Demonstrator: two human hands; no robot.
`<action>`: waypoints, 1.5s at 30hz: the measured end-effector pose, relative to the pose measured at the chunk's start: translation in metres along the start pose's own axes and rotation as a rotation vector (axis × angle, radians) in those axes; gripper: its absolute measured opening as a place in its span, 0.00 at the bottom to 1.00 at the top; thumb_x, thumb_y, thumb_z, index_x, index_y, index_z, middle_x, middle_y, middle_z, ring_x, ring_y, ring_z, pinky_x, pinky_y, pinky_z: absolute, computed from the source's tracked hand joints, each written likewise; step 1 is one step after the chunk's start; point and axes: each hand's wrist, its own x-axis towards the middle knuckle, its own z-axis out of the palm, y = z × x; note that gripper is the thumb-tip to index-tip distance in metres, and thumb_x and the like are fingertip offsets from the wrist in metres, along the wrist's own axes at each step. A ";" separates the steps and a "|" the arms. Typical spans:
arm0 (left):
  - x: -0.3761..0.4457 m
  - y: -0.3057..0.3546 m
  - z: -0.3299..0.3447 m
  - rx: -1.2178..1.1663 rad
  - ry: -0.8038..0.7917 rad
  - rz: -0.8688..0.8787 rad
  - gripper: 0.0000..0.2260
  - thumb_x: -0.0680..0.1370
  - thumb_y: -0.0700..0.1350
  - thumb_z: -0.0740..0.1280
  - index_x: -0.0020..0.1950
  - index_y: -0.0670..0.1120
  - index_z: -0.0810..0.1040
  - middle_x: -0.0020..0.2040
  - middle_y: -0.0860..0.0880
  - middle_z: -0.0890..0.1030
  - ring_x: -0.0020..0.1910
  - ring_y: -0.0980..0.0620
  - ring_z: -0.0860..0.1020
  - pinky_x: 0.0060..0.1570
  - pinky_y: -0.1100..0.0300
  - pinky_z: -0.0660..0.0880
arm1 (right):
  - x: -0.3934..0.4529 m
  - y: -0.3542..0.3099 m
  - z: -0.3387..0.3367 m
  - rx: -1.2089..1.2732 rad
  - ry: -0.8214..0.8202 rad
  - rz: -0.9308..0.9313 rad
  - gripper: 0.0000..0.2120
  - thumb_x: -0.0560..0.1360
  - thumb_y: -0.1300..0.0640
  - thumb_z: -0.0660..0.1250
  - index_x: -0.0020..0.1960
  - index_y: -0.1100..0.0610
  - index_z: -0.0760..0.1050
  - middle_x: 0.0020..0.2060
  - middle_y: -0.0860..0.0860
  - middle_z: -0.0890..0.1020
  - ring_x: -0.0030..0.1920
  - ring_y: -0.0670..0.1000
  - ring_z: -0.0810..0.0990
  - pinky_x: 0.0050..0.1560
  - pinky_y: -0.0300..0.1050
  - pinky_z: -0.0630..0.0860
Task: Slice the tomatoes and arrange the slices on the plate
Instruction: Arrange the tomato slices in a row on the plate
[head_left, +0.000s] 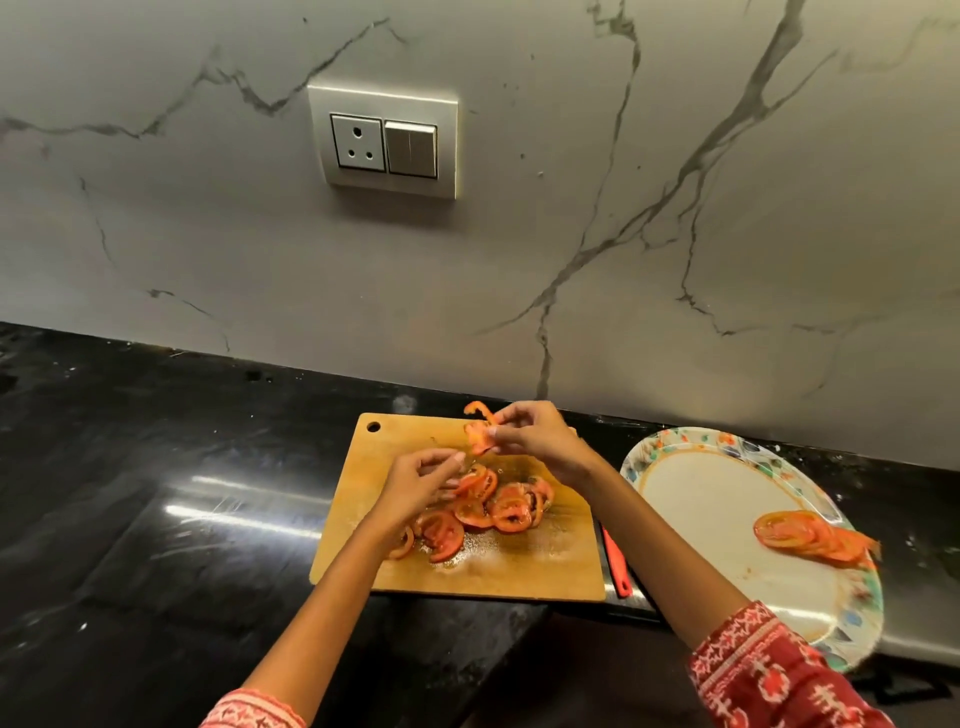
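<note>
My right hand (540, 434) pinches a limp tomato slice (479, 434) above the cutting board (545, 561), left hand (421, 480) loosely curled, empty; it may tear or drop before the plate (701, 493).

Veined marble wall (571, 208), socket plate (383, 141), glossy black counter (156, 493).

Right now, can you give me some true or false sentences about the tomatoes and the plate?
1. The right hand pinches a tomato slice above the cutting board. True.
2. The plate holds no tomato. False: a row of slices lies on it.
3. Loose slices lie on the board. True.
4. The left hand holds a knife. False: it holds no knife.
5. The plate sits left of the board. False: it sits to the right.
</note>
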 end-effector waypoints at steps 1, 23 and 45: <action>-0.003 0.003 0.003 -0.127 -0.031 -0.074 0.09 0.76 0.44 0.66 0.55 0.45 0.78 0.46 0.48 0.83 0.45 0.52 0.82 0.41 0.62 0.80 | -0.001 0.000 0.007 0.043 -0.016 0.005 0.04 0.74 0.68 0.67 0.48 0.62 0.77 0.41 0.55 0.81 0.40 0.49 0.82 0.42 0.38 0.81; -0.025 -0.017 -0.038 -0.168 0.369 0.039 0.07 0.75 0.37 0.66 0.53 0.42 0.77 0.50 0.43 0.80 0.49 0.49 0.80 0.44 0.63 0.79 | 0.019 0.045 0.052 -1.319 -0.006 -0.398 0.11 0.81 0.55 0.58 0.55 0.59 0.75 0.49 0.56 0.80 0.49 0.53 0.78 0.44 0.44 0.74; 0.009 0.014 0.190 0.070 -0.168 0.063 0.04 0.73 0.36 0.69 0.44 0.44 0.79 0.44 0.41 0.81 0.41 0.46 0.81 0.33 0.62 0.78 | -0.159 0.097 -0.209 -0.104 0.597 0.098 0.09 0.74 0.62 0.69 0.52 0.60 0.72 0.35 0.60 0.80 0.35 0.53 0.80 0.41 0.47 0.80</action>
